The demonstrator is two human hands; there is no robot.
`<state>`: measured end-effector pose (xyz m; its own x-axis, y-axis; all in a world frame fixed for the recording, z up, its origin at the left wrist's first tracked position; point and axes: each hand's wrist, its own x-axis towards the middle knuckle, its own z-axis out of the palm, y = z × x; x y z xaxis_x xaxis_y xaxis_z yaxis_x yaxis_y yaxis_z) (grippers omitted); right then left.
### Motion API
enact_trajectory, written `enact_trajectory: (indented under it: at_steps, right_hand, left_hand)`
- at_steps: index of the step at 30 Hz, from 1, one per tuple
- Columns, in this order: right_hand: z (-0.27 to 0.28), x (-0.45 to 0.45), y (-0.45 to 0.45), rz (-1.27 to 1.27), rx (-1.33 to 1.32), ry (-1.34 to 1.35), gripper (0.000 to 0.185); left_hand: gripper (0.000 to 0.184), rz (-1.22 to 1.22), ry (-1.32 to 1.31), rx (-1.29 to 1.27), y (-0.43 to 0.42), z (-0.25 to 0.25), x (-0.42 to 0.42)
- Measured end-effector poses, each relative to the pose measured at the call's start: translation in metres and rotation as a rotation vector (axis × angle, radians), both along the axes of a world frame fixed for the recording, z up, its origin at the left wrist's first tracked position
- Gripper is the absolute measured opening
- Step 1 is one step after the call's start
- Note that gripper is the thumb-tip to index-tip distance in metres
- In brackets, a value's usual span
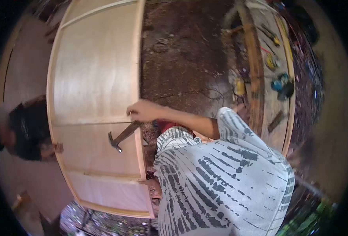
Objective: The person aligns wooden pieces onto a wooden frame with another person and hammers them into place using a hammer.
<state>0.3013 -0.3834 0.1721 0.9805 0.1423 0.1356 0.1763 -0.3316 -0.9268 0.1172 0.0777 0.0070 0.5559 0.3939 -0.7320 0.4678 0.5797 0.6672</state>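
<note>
A large framed wooden panel stretches away in front of me. My right hand is over its near edge, fingers curled together and slightly blurred; what they pinch, if anything, does not show. Just beside that hand, a claw hammer lies on the panel, its head pointing away from me and its handle end by the edge. Lower down, my left hand grips the panel's near frame edge, partly hidden by my patterned shirt.
Across the panel, a person in a dark shirt has a hand at the far edge. To the right stands a wooden bench with a teal power tool, a yellow tape measure and other tools. Brown ground lies between.
</note>
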Motion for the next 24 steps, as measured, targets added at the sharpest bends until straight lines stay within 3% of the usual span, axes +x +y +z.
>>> enact_trajectory:
  at_steps: [3,5,6,7,8,9,11,15,16,19,24]
  right_hand:
    - [-0.037,-0.042,-0.082,-0.452,0.088,0.202,0.021]
    - [-0.104,-0.087,-0.131,-0.804,0.235,0.364,0.019]
    - [-0.116,-0.121,-0.144,-1.027,0.400,0.320,0.018]
    - [-0.101,-0.149,-0.148,-1.256,0.906,0.339,0.019]
    - [-0.120,-0.172,-0.153,-1.425,1.144,0.239,0.016]
    - [-0.146,-0.188,-0.200,-1.559,1.409,0.220,0.014]
    - [-0.178,-0.244,-0.168,-1.618,1.383,0.109,0.012]
    - [-0.274,-0.298,-0.107,-1.595,1.389,0.399,0.024]
    - [-0.257,-0.276,-0.100,-1.636,1.285,0.565,0.025]
    - [-0.246,-0.295,-0.082,-1.796,0.766,0.864,0.021]
    - [-0.312,-0.436,-0.090,-1.716,0.255,0.889,0.028]
  left_hand:
    - [0.049,-0.128,0.051,0.003,0.018,-0.022,0.026]
    - [0.048,-0.218,0.074,0.001,0.038,-0.040,0.046]
    - [0.048,-0.265,0.085,-0.002,0.047,-0.046,0.055]
    - [0.048,-0.295,0.090,-0.013,0.055,-0.052,0.067]
    - [0.048,-0.325,0.088,-0.007,0.063,-0.058,0.080]
    - [0.048,-0.329,0.117,0.033,0.046,-0.033,0.082]
    - [0.048,-0.365,0.126,0.029,0.052,-0.043,0.093]
    - [0.047,-0.410,0.128,0.040,0.063,-0.045,0.132]
    - [0.047,-0.391,0.137,0.076,0.063,-0.019,0.144]
    - [0.047,-0.406,0.130,0.105,0.069,-0.012,0.173]
    - [0.046,-0.424,0.153,0.101,0.066,-0.020,0.194]
